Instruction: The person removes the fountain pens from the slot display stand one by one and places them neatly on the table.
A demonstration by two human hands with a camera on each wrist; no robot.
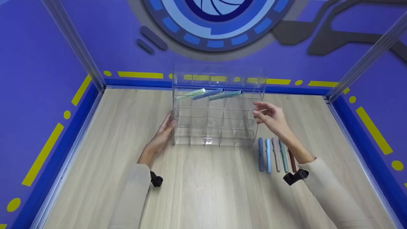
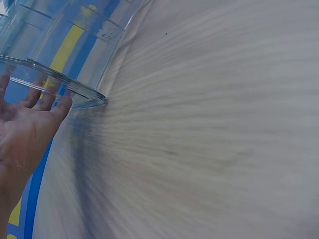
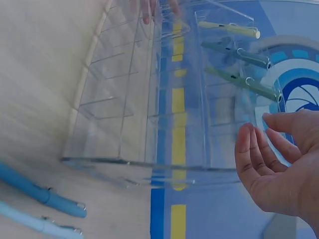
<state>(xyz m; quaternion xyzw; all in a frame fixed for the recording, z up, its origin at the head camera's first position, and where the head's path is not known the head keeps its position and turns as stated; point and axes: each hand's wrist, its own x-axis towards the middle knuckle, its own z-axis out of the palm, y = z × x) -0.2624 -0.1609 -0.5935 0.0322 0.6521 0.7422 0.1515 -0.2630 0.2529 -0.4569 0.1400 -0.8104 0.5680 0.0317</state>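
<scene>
A clear acrylic organizer point(image 1: 216, 122) with stepped compartments stands on the table. Three capped pens lean in one of its upper rows: a pale green pen point(image 1: 192, 93), a blue pen point(image 1: 210, 93) and a teal pen point(image 1: 226, 95). My left hand point(image 1: 163, 132) rests against the organizer's left side, its fingers extended along the clear panel in the left wrist view. Beside the organizer's right side is my right hand point(image 1: 272, 119), fingers loosely bent and nothing between them. In the right wrist view, this hand point(image 3: 279, 164) appears near the upper end of the side panel.
Right of the organizer, several pens lie side by side on the wooden table point(image 1: 197, 190): a dark blue pen point(image 1: 260, 155), a light blue pen point(image 1: 268, 156), a grey pen point(image 1: 276, 156), a green pen point(image 1: 283, 156) and a brown pen point(image 1: 292, 161). Blue panels point(image 1: 120, 38) enclose the table.
</scene>
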